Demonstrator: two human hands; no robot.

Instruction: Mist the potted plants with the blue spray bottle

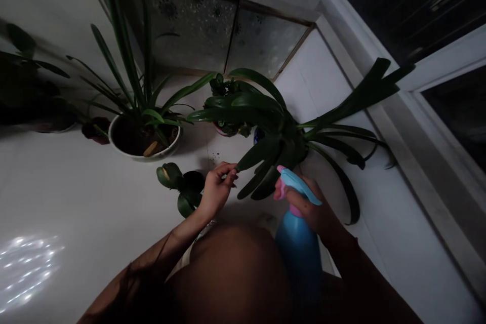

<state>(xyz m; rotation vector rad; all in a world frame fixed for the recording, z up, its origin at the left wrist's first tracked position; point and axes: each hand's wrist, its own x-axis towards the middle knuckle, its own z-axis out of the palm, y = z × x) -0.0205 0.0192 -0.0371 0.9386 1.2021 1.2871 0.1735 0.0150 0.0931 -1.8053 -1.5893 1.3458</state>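
My left hand [219, 186] pinches the tip of a broad dark green leaf [258, 153] between thumb and fingers. That leaf belongs to a large strap-leaved plant [286, 131], whose long leaves fan out to both sides; its pot is mostly hidden under them. In my right hand [309, 202] is a spray bottle [298, 243] with a blue body and a pink and light blue trigger head. My fingers wrap around its neck and trigger, and the nozzle points toward the plant's leaves. The bottle's lower part fades into shadow beside my knee.
A tall long-leaved plant grows in a wide white pot [142, 154] at left, with a small dark red pot [95, 130] beside it. A small broad-leaved plant [170, 176] stands near my left wrist. Behind is a small bushy plant [228, 88]. Window frames [364, 15] line the right.
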